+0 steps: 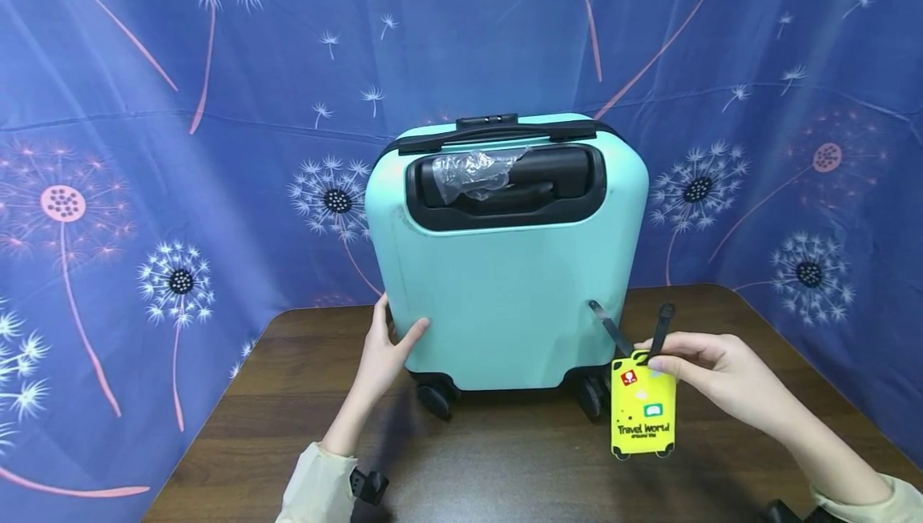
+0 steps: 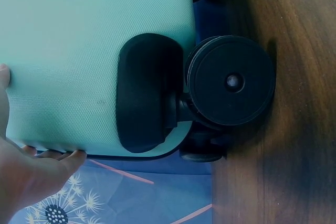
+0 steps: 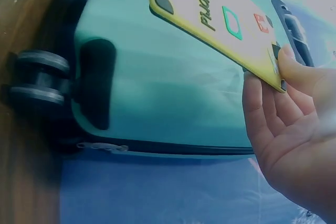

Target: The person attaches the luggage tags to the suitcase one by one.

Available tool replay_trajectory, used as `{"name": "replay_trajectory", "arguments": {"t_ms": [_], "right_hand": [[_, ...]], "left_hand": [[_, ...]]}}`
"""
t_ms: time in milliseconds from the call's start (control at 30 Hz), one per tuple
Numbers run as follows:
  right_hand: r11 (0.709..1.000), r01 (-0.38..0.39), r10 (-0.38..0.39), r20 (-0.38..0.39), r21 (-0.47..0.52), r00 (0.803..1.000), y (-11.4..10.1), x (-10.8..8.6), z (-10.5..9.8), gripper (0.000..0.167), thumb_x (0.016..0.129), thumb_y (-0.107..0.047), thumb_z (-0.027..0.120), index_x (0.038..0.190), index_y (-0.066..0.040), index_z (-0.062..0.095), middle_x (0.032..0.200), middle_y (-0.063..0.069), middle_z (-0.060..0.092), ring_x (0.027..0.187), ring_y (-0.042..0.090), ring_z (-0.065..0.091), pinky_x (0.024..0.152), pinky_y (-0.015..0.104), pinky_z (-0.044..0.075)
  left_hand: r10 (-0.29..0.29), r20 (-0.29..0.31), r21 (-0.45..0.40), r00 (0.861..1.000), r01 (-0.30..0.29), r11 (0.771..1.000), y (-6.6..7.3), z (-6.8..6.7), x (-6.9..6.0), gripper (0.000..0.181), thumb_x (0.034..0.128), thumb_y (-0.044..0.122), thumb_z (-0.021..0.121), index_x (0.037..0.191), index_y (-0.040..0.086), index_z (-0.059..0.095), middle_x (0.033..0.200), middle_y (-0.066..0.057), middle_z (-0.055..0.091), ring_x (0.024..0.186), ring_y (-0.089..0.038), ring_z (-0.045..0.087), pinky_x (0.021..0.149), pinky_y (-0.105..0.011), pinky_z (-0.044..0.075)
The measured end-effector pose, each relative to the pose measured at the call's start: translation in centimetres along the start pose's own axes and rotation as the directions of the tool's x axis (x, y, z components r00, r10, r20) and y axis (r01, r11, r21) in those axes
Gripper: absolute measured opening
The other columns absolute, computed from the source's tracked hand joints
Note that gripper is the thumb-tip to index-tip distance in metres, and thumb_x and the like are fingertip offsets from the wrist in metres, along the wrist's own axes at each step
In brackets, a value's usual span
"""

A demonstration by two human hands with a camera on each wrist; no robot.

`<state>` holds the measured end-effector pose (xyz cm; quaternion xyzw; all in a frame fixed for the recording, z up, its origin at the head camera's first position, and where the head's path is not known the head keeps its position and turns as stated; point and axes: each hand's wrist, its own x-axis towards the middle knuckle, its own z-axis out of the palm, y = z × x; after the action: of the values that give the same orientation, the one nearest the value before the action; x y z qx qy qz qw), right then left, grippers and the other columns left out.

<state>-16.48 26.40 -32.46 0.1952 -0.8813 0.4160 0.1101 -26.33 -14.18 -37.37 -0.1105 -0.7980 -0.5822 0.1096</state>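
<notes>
As the head view showed, the right hand (image 1: 710,371) pinched the luggage tag (image 1: 643,407) near its top, before the suitcase (image 1: 505,291); seemingly light and bendy, it suited that hold. Left wrist: the left hand (image 2: 37,177) touched the suitcase, thumb and fingers spread. Right wrist: fingers gripped one end.
</notes>
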Motion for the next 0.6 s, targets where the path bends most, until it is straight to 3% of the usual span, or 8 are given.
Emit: {"name": "replay_trajectory", "arguments": {"t_ms": [267,467,600], "right_hand": [[0.998,0.033,-0.037,-0.071,-0.057,0.997,-1.5,0.4,-0.8,0.015,0.088,-0.01,0.065,0.102,-0.011,0.071,0.1,-0.017,0.069,0.08,0.004,0.067,0.065,0.022,0.052],[0.995,0.063,-0.07,-0.108,-0.073,0.992,-2.5,0.9,-1.2,0.014,0.087,-0.007,0.065,0.099,-0.012,0.071,0.103,-0.011,0.07,0.084,0.0,0.065,0.066,0.019,0.052],[0.991,0.1,-0.111,-0.138,-0.087,0.984,-3.0,1.3,-1.4,0.015,0.086,-0.003,0.066,0.097,-0.012,0.071,0.102,-0.017,0.069,0.085,-0.004,0.064,0.067,0.016,0.051]], "left_hand": [[0.005,-0.004,-0.004,1.0,-0.005,1.0,0.1,0.1,0.1,0.082,0.0863,0.045,0.064,0.149,0.027,0.014,0.146,-0.004,0.032,0.136,-0.024,0.034,0.108,-0.05,0.034],[0.006,-0.008,-0.006,1.0,-0.006,1.0,0.0,0.2,0.0,0.082,0.0863,0.045,0.064,0.149,0.027,0.014,0.146,-0.004,0.032,0.136,-0.025,0.033,0.108,-0.05,0.033],[0.001,-0.013,-0.005,1.0,-0.001,1.0,0.0,0.2,0.0,0.082,0.0857,0.045,0.065,0.149,0.028,0.015,0.146,-0.004,0.032,0.136,-0.025,0.033,0.107,-0.051,0.035]]}}
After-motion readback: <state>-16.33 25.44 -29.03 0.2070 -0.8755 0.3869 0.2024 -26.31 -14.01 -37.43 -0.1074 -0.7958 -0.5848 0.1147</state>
